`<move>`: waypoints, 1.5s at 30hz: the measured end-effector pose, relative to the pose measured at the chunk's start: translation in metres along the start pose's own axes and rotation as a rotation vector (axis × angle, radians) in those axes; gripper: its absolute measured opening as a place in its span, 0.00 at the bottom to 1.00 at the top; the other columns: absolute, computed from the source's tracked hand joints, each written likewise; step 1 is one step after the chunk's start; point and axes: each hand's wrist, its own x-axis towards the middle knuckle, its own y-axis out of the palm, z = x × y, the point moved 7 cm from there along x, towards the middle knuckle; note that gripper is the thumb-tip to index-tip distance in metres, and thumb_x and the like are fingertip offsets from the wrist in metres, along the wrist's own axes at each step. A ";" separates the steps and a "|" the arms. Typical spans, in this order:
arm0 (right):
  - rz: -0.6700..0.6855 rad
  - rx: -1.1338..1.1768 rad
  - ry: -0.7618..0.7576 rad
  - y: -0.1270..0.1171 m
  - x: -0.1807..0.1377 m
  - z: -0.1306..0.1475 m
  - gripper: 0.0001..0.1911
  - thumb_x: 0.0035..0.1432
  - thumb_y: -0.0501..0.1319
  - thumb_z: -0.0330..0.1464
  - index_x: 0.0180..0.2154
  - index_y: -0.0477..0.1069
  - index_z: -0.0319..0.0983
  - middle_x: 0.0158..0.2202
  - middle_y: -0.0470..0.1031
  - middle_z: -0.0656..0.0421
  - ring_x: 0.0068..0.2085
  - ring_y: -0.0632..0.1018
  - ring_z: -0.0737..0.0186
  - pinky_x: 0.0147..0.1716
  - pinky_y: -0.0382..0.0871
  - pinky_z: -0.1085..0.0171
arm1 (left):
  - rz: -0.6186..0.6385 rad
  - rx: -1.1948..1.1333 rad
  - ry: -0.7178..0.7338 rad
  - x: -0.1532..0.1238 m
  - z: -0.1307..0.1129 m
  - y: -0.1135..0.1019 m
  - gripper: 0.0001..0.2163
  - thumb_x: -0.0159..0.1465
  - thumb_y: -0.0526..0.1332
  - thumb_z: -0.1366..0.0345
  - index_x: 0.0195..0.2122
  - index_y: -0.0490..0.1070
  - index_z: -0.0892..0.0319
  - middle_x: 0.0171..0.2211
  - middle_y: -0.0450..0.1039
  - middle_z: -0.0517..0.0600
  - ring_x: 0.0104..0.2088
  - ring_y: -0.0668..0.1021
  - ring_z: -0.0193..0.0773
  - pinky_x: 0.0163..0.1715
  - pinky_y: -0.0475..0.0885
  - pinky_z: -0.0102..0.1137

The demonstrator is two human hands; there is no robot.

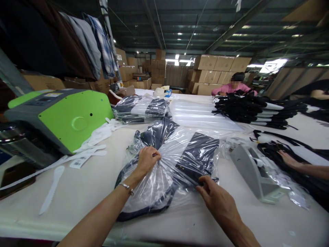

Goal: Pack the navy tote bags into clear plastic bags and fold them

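Note:
A dark folded garment (197, 156) lies partly inside a clear plastic bag (169, 171) on the white table (84, 185). My left hand (147, 160) is closed, gripping the bunched bag film at its left side. My right hand (214, 197) pinches the near edge of the garment and bag at the lower right. A silver bracelet sits on my left wrist.
A green and grey machine (64, 118) stands at the left, with white paper strips (89, 144) beside it. Bagged garments (141, 108) are stacked behind. A grey tape dispenser (253, 171) stands at the right, near another person's hand (289, 159). Black goods (246, 109) and cardboard boxes (221, 63) lie farther back.

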 end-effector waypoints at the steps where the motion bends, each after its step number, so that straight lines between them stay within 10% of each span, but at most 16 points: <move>1: -0.002 -0.010 0.008 0.001 0.000 -0.003 0.11 0.61 0.55 0.41 0.44 0.66 0.47 0.31 0.77 0.60 0.33 0.79 0.54 0.30 0.64 0.60 | -0.003 0.003 -0.008 0.000 0.002 0.001 0.03 0.58 0.64 0.65 0.29 0.78 0.55 0.35 0.78 0.48 0.44 0.74 0.43 0.53 0.60 0.41; 9: -0.004 0.069 0.096 -0.011 -0.018 -0.050 0.14 0.57 0.55 0.41 0.45 0.66 0.45 0.25 0.73 0.63 0.27 0.76 0.57 0.28 0.65 0.61 | -0.018 0.031 -0.028 0.001 0.003 0.002 0.04 0.56 0.63 0.64 0.28 0.76 0.56 0.34 0.78 0.49 0.42 0.75 0.44 0.53 0.61 0.41; 19: -0.510 0.158 0.492 -0.192 -0.044 -0.191 0.22 0.52 0.60 0.48 0.40 0.75 0.38 0.41 0.78 0.50 0.42 0.76 0.50 0.45 0.67 0.56 | 0.059 0.101 0.021 0.009 0.018 0.011 0.11 0.57 0.59 0.54 0.31 0.77 0.53 0.36 0.80 0.48 0.42 0.77 0.49 0.47 0.63 0.41; 25: -0.255 0.491 0.598 -0.165 0.003 -0.227 0.24 0.47 0.63 0.51 0.29 0.77 0.34 0.28 0.77 0.53 0.31 0.75 0.59 0.34 0.68 0.60 | 0.069 0.111 0.000 0.008 0.018 0.010 0.12 0.56 0.59 0.52 0.31 0.77 0.53 0.36 0.80 0.50 0.42 0.77 0.51 0.45 0.64 0.40; 31: -0.277 0.649 0.593 -0.149 0.026 -0.218 0.15 0.38 0.69 0.40 0.24 0.75 0.35 0.28 0.78 0.54 0.31 0.75 0.61 0.32 0.65 0.62 | 0.073 0.114 -0.006 0.008 0.019 0.010 0.13 0.56 0.58 0.52 0.32 0.78 0.53 0.36 0.80 0.50 0.42 0.77 0.51 0.45 0.65 0.40; 39: -0.486 0.805 0.558 -0.167 -0.012 -0.212 0.17 0.36 0.71 0.43 0.26 0.73 0.38 0.24 0.74 0.61 0.28 0.73 0.65 0.32 0.67 0.66 | 0.096 0.134 -0.019 0.008 0.018 0.011 0.12 0.56 0.59 0.53 0.31 0.78 0.53 0.39 0.81 0.50 0.45 0.77 0.52 0.55 0.59 0.49; 45: -0.373 0.882 0.715 -0.124 -0.051 -0.230 0.16 0.31 0.72 0.40 0.20 0.69 0.39 0.19 0.71 0.61 0.21 0.71 0.66 0.25 0.70 0.64 | 0.085 0.117 -0.037 0.009 0.019 0.012 0.09 0.57 0.59 0.56 0.31 0.77 0.52 0.38 0.80 0.49 0.46 0.76 0.52 0.59 0.51 0.55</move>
